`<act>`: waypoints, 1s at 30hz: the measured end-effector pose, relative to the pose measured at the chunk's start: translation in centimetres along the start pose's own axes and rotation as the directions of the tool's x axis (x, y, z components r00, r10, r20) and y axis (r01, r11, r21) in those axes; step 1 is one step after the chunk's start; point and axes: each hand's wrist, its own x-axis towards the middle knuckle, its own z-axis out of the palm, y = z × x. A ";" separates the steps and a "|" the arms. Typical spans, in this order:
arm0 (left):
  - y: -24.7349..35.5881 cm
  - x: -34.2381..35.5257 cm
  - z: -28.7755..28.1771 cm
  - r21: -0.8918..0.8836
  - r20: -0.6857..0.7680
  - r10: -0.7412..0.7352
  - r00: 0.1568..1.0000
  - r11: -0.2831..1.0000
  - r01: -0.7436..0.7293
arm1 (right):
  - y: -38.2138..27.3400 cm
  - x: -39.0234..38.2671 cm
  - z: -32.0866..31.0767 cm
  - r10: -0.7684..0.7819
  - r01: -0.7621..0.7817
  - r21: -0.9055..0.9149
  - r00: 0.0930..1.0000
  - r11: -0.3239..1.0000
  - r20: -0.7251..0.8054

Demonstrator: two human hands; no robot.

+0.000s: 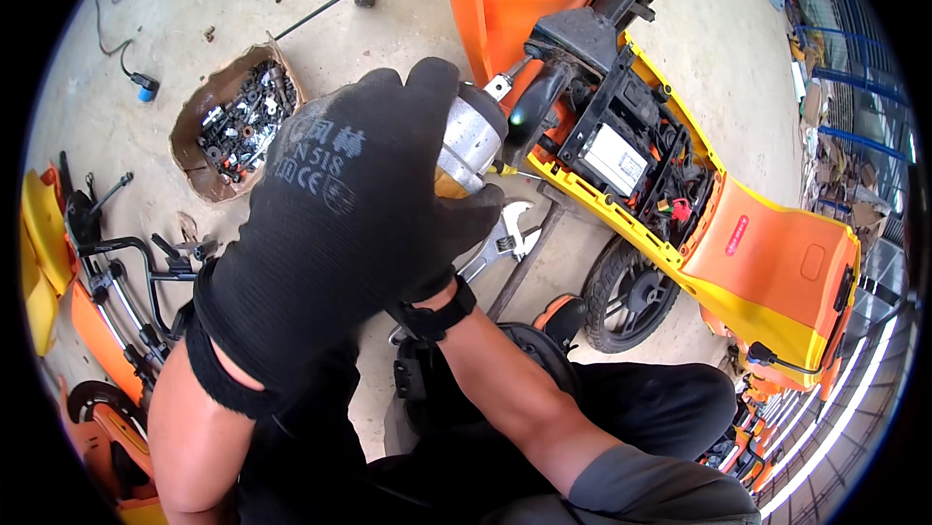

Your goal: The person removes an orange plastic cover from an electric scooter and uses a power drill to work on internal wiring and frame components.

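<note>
My left hand (349, 185), in a black coated work glove, is wrapped over a power wrench (471, 141) with a silver metal housing and a dark front. Its silver drive end (500, 86) points up and right, close to a black bracket (578, 39) on an orange and yellow electric scooter (699, 204). My right hand (439, 289) lies beneath the left; its fingers are hidden, and a black band circles the wrist. The scooter's middle compartment is uncovered, showing wiring and a silver box (614, 158). An adjustable wrench (510, 238) lies just below my hands.
A cardboard box (186, 148) of bolts and nuts sits on the floor at left. Loose scooter parts (121, 282) crowd the left edge. A metal bar (529, 263) lies near the scooter's wheel (631, 294). Blue racking (854, 83) stands far right.
</note>
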 end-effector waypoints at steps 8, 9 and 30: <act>-3.0 0.8 -0.3 -0.507 0.215 -0.028 0.976 0.851 0.136 | -3.8 -1.9 4.2 -0.162 0.102 -0.489 0.983 0.866 -0.082; -3.1 1.0 -0.4 -0.558 0.246 -0.018 0.969 0.815 0.157 | -4.3 -2.2 5.0 -0.188 0.081 -0.600 0.975 0.796 -0.117; -7.3 0.9 2.6 -0.548 -0.126 0.522 0.843 0.672 -0.498 | -8.9 -5.0 12.1 -0.227 -0.040 -0.807 0.967 -0.590 0.118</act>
